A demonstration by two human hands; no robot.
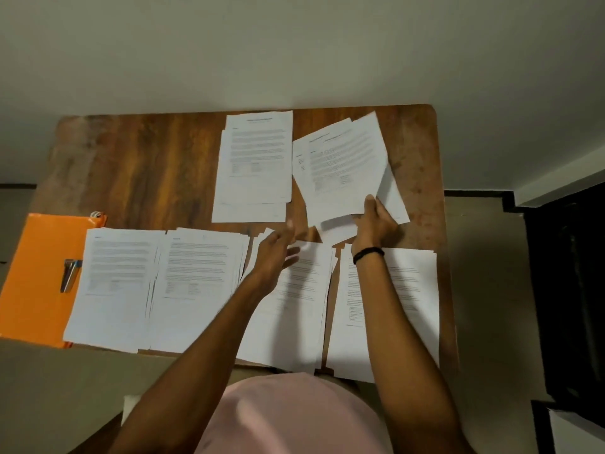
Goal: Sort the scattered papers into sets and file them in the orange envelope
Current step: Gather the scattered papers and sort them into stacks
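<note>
**Sorting the last loose sheets**

My right hand (373,224) grasps a fan of sheets (343,165) by their near edge, thumb on top and fingers curled beneath. The fan splays away from that hand and seems raised off the counter (147,158). My left hand (275,253) is released, its fingers straight and blurred, holding nothing. It hovers over the third of the four near stacks (196,283) that lie under my forearms. One far stack (255,158) sits just beyond my left hand, left of the fan. The envelope (36,267) lies well to the left of both hands, its right edge under the leftmost stack, and nothing is filed in it yet.

I judge the step in hand to be sorting this fan into its sets. To do it well, I should bring my left hand to the fan, peel one sheet off the top, read its heading and lay it square on the matching stack. My right hand's pinch should be light enough for a sheet to slide free, yet firm enough that the lower ones do not slip out. The near stacks lie edge to edge, some overlapping, so each sheet should land clear of its neighbour or the sets may mix.
</note>
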